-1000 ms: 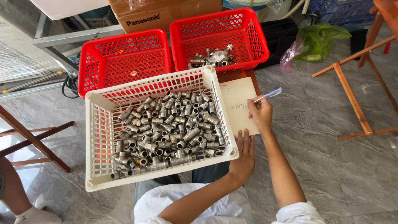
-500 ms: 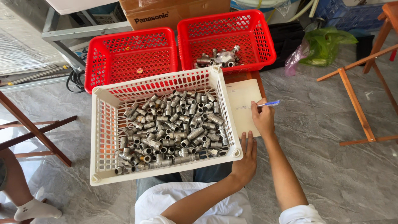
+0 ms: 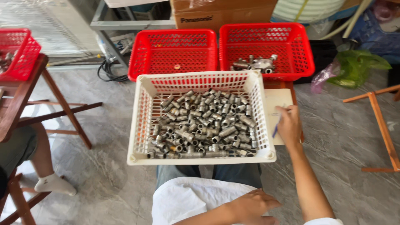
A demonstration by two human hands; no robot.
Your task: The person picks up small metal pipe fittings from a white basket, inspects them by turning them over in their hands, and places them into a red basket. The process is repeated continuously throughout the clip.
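A white plastic basket (image 3: pixel 141 125) sits in front of me, over my lap, filled with several short metal pipe fittings (image 3: pixel 204 125). To its right a sheet of paper (image 3: pixel 277 100) lies on a wooden board. My right hand (image 3: pixel 289 125) rests on that paper and grips a blue pen (image 3: pixel 275 131), tip down. My left hand (image 3: pixel 250 206) lies low by my lap on white cloth (image 3: pixel 187 200), fingers spread and holding nothing.
Two red baskets stand behind the white one: the left one (image 3: pixel 173 35) holds one small piece, the right one (image 3: pixel 266 27) a few larger fittings (image 3: pixel 256 63). A cardboard box (image 3: pixel 221 12) is behind them. Another person's leg (image 3: pixel 46 175) and a wooden table (image 3: pixel 16 104) are left; a wooden frame (image 3: pixel 379 125) is right.
My left hand has left the white basket's near right corner and dropped to my lap. My right hand has lowered the pen onto the paper. The view has shifted left.
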